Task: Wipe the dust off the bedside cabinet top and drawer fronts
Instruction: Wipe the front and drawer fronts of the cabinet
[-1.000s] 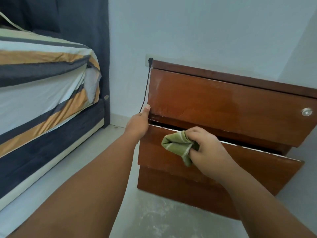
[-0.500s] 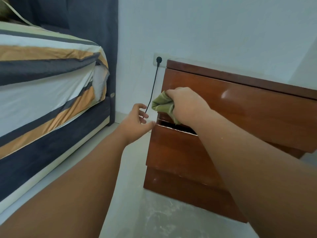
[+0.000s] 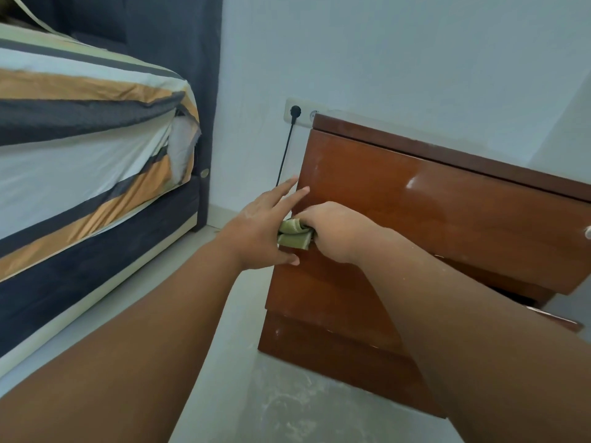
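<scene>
The right hand (image 3: 332, 231) is clenched around a bunched green cloth (image 3: 294, 234), pressing it to the left edge of the glossy brown wooden bedside cabinet (image 3: 415, 238), at the seam between its drawer fronts. The left hand (image 3: 262, 231), fingers spread and empty, lies just left of the cloth, touching the cabinet's corner. Drawer contents are hidden.

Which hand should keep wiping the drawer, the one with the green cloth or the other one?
The right hand, probably: it grips the green cloth at the left edge of the top drawer front. The left hand is open beside it, holding nothing.
</scene>
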